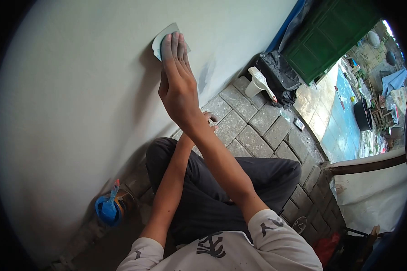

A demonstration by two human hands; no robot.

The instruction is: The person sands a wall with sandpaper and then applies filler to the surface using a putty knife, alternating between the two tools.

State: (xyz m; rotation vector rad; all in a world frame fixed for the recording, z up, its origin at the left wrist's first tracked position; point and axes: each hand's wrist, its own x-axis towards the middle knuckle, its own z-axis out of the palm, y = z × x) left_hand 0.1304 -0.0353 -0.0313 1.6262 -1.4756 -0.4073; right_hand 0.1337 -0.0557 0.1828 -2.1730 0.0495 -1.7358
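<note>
My right hand (178,74) is pressed against the white wall (86,90), with its dusty fingers laid together over a pale, bent piece of sandpaper (158,43). The sandpaper's edges show around the fingertips and lift slightly from the wall. Lower down, my left hand (211,119) is mostly hidden behind my right forearm. Only some of its fingertips show, dusty and a little apart, near my knee and above the paving, with nothing visible in them.
A blue paint can (108,210) with a brush stands by the wall at lower left. A white cup with a wide brush (262,83) sits near a black plastic-covered box (278,74). Beyond are a green cabinet (330,34) and a black bucket (362,114). Grey pavers (253,140) cover the ground.
</note>
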